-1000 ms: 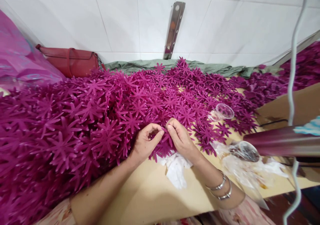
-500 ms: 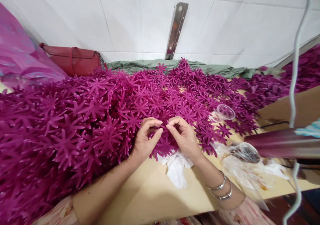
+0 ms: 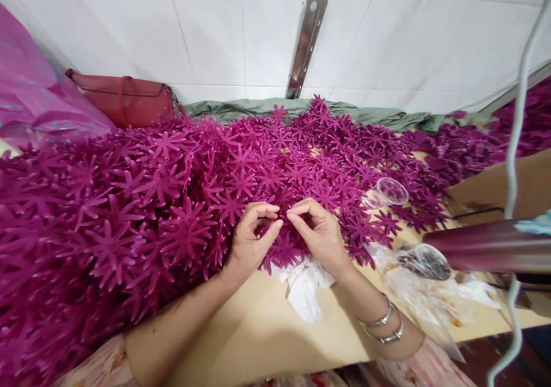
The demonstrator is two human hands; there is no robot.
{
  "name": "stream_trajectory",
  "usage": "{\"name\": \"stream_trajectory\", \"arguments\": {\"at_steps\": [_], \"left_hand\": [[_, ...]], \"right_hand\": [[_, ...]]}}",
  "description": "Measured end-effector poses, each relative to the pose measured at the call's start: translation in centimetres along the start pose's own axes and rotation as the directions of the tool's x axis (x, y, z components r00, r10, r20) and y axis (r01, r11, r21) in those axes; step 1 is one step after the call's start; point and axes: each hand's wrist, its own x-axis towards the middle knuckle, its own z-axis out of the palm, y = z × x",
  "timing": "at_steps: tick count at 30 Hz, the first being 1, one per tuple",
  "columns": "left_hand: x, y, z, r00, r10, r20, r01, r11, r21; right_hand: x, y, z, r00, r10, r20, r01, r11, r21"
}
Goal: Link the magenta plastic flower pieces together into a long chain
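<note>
A white tiled wall rises beyond the fingers; the pale table extends under them and on their near side. A heap of magenta flower-shaped pieces spreads left of the fingers, beyond them and to their right. A red handbag lies well beyond them, to the left. The left hand and right hand face each other, fingertips near but apart; each thumb curves toward its forefinger, and whether anything thin is pinched in either hand cannot be told. Crumpled white tissue lies just nearer than the fingers. A clear plastic cup lies beyond them, rightward. One flower-shaped piece shows directly below the fingertips.
</note>
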Motion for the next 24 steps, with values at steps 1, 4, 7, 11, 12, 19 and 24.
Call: {"name": "stream_trajectory", "arguments": {"at_steps": [1, 4, 7, 11, 12, 19, 24], "left_hand": [[0.0, 0.1, -0.1, 1.000, 0.019, -0.008, -0.019, 1.000, 0.018], [-0.1, 0.7, -0.3, 0.998, 0.070, -0.007, -0.069, 0.994, 0.086], [-0.1, 1.4, -0.4, 0.996, 0.089, 0.024, -0.091, 0.986, 0.137], [-0.1, 2.0, -0.4, 0.997, 0.046, 0.065, -0.054, 0.990, 0.133], [-0.1, 2.0, -0.3, 0.997, 0.028, 0.072, -0.037, 0.992, 0.122], [-0.2, 1.5, -0.2, 0.993, -0.105, 0.055, 0.102, 0.994, 0.043], [-0.2, 0.9, -0.1, 0.992, -0.126, 0.012, 0.126, 0.992, 0.002]], "right_hand": [[0.0, 0.0, 0.0, 1.000, -0.010, -0.012, 0.010, 1.000, -0.002], [-0.1, -0.3, 0.0, 0.999, -0.045, -0.028, 0.045, 0.999, -0.009], [-0.2, -0.6, 0.0, 0.997, -0.061, -0.041, 0.059, 0.998, -0.031], [-0.3, -0.8, 0.0, 0.992, -0.126, -0.027, 0.121, 0.983, -0.137], [-0.3, -0.8, 0.0, 0.985, -0.172, -0.016, 0.166, 0.968, -0.189], [-0.6, -0.4, -0.1, 0.906, -0.421, 0.039, 0.392, 0.804, -0.447], [-0.8, -0.4, 0.2, 0.901, -0.430, 0.058, 0.403, 0.780, -0.478]]}}
